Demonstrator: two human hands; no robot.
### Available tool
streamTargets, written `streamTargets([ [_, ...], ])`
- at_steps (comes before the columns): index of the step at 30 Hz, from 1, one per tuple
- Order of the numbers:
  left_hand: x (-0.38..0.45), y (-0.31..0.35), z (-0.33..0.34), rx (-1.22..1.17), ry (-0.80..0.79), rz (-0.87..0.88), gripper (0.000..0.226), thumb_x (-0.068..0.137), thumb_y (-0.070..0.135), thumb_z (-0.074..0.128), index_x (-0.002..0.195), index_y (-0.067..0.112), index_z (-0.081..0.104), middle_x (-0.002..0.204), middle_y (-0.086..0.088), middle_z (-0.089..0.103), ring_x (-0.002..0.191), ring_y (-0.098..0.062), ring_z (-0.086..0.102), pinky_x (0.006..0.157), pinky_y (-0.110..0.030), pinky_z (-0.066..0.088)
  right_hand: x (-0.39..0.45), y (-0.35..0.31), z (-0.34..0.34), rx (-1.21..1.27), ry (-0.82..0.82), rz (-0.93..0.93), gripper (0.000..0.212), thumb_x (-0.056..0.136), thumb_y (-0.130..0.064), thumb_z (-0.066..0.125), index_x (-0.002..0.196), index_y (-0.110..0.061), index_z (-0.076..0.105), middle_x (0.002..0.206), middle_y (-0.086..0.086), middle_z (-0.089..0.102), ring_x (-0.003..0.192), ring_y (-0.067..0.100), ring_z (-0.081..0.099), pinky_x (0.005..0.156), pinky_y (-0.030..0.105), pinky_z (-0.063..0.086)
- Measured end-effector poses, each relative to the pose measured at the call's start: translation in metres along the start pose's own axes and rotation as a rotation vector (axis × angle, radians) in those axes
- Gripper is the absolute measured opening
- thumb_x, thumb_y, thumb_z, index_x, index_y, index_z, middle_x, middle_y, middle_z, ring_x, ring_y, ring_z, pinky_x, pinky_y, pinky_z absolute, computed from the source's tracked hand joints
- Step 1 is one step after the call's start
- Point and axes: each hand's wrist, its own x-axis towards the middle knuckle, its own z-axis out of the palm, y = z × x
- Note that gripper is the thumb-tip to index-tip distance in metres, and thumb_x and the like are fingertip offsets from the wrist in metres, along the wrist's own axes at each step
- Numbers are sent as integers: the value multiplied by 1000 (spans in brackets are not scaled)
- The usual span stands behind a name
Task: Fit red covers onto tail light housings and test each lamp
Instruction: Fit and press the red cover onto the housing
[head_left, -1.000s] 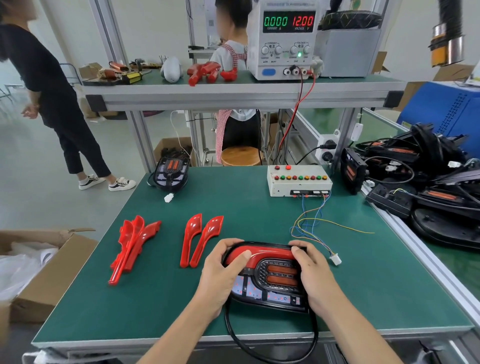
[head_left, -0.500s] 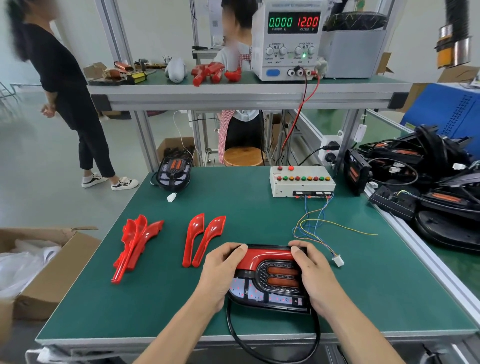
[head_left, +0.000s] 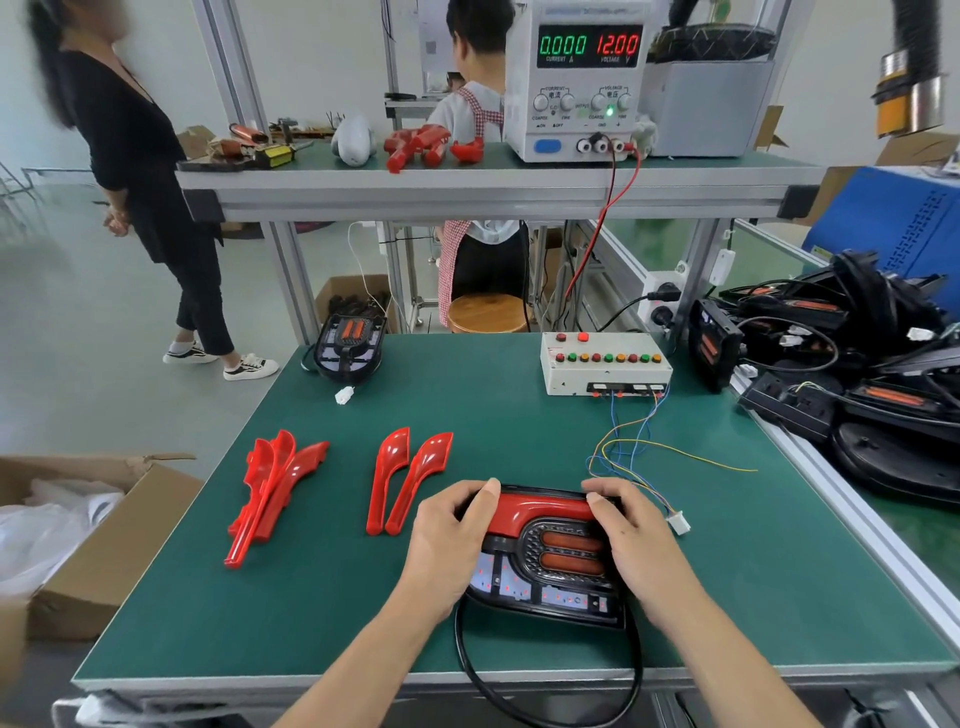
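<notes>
At the bottom centre of the frame, a black cable (head_left: 545, 691) loops off the front edge of the green worktop (head_left: 322, 613). Just above it lies a black tail light housing (head_left: 556, 571), flat on the worktop, with a red cover (head_left: 535, 512) seated along its upper edge. The left hand (head_left: 447, 540) grips the housing's left end, its fingers (head_left: 480, 491) curled over the cover; the right hand (head_left: 631, 535) grips the right end, thumb pressed on the cover. Compared with a second ago, the left thumb has slid outward along the cover, which now appears to sit flush, so pressing-in seems nearly finished and testing likely comes next. Left of the hands lie two spare red covers (head_left: 408, 480), and further left a stack of covers (head_left: 270, 491). To the right, a white plug (head_left: 679, 522) rests unconnected, its wires leading up to the test box (head_left: 605, 364). At top centre, a power supply (head_left: 582, 78) reads zero current.
</notes>
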Motion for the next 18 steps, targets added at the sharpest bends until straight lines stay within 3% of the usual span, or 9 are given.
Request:
streamTargets([
  [2,2,1,0,-12,-24,-6,34,102,41,59,72,30,70,62,16,58,58,-6,50,60,-21,43,1,-8,-6,-276,10,-172,17,99,-43,58,115,-40,64,115,-27,64,113,-10,54,96,15,39],
  [4,4,3,-1,-12,-48,-2,26,100,43,61,84,30,76,76,12,73,69,-8,64,68,-25,53,1,-21,-5,-558,-1,-378,33,93,-56,57,121,-39,64,121,-28,59,118,-8,48,103,22,32],
  [6,7,9,-1,18,-80,35,23,97,48,60,93,32,77,87,10,77,80,-7,71,75,-23,56,5,-38,2,-816,-125,-467,46,88,-70,51,117,-38,67,114,-23,66,111,0,56,101,30,37],
  [8,9,14,-1,61,-107,79,25,97,49,58,95,33,77,88,10,77,81,-4,70,74,-19,53,12,-53,9,-945,-277,-380,60,78,-84,37,106,-39,66,97,-18,71,93,7,64,87,32,49],
  [10,12,18,-2,76,-126,84,25,102,44,56,96,31,77,87,6,76,79,-6,67,71,-23,53,22,-60,10,-960,-366,-301,61,72,-88,38,89,-35,63,80,-13,67,76,5,62,71,30,50],
  [12,12,22,-4,55,-131,69,25,105,40,54,100,30,76,93,5,77,85,-8,70,76,-24,55,31,-60,9,-866,-400,-267,53,74,-84,51,77,-33,61,70,-12,64,63,1,58,61,25,44],
  [15,12,28,-9,-105,-38,-12,22,99,41,61,104,24,74,97,9,78,92,-3,70,78,-11,50,35,-50,8,-686,-353,-241,50,81,-77,59,74,-28,62,63,-14,62,55,0,54,57,22,42],
  [18,8,28,-7,-205,-40,-161,35,92,47,69,102,14,75,97,0,79,94,-15,74,78,-20,56,31,-41,8,-561,-301,-239,39,80,-77,59,73,-39,62,61,-20,61,53,-2,53,52,13,37],
])
